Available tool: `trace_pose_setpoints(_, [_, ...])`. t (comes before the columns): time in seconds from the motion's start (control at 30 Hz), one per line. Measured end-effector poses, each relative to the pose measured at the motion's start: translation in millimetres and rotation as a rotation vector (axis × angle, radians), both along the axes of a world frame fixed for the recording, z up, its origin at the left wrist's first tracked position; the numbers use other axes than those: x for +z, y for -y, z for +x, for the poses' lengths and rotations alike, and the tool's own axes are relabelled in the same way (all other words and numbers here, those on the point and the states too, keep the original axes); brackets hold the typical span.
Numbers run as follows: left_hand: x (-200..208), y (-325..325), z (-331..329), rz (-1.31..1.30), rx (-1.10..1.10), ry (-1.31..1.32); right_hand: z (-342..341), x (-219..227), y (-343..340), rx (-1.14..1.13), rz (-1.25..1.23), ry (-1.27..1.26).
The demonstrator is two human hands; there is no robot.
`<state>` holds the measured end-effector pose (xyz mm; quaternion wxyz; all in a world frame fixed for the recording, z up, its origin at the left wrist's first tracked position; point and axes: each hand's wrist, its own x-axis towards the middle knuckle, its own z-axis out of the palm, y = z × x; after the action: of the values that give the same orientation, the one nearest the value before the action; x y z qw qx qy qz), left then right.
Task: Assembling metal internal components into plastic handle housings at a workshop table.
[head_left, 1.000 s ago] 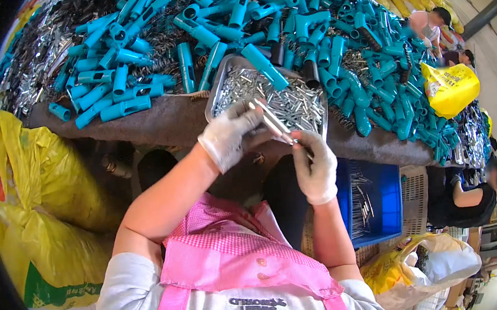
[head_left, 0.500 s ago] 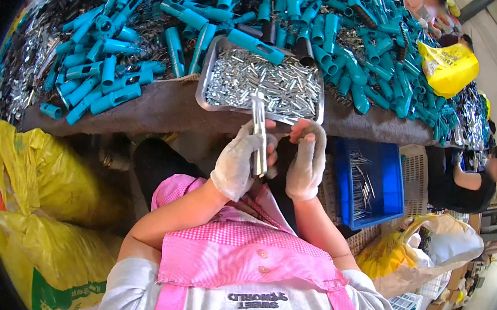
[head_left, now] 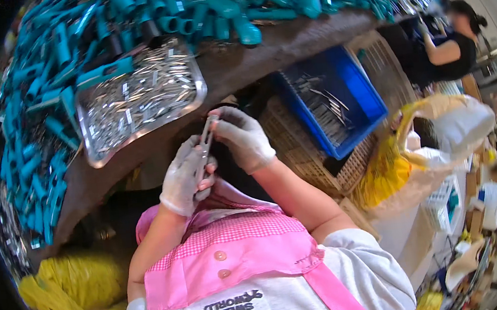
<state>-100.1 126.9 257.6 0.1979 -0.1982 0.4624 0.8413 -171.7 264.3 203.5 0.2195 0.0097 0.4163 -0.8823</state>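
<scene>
A slim silver metal part [head_left: 206,136] stands tilted between my two hands in front of my chest. Wrapped round its lower end is my left hand [head_left: 183,179], in a white glove with bare fingertips. My right hand [head_left: 247,142], gloved the same way, has thumb and fingers pinched at the part's upper end; whether a smaller piece sits in that pinch is too small to tell. Just beyond both hands, a shallow metal tray [head_left: 137,135] holds many small silver pins. A teal tubular part [head_left: 105,72] lies across the tray's far left side.
Teal tubular parts [head_left: 215,7] are heaped over the brown-covered bench [head_left: 261,47]. At right, a blue bin [head_left: 370,103] with long metal parts rests on beige crates [head_left: 296,150]. Yellow sacks [head_left: 86,281] stand at lower left, an open bag [head_left: 383,171] at right. A co-worker [head_left: 449,49] sits far right.
The view has swung right, so tray and bench sit further left and the blue bin nearer the middle. My right hand has come onto the metal part's upper end; the part now tilts.
</scene>
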Motion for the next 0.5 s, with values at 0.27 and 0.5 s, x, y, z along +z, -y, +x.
trace_pose_setpoints(0.27, [-52, 3, -6, 0.26, 0.031, 0.173, -90, -108, -190, -0.771, 1.092, -0.319])
trace_pose_setpoints(0.5, [-67, -5, -17, 0.249, 0.021, 0.245, -183, -239, -261, -0.189, 1.503, -0.065])
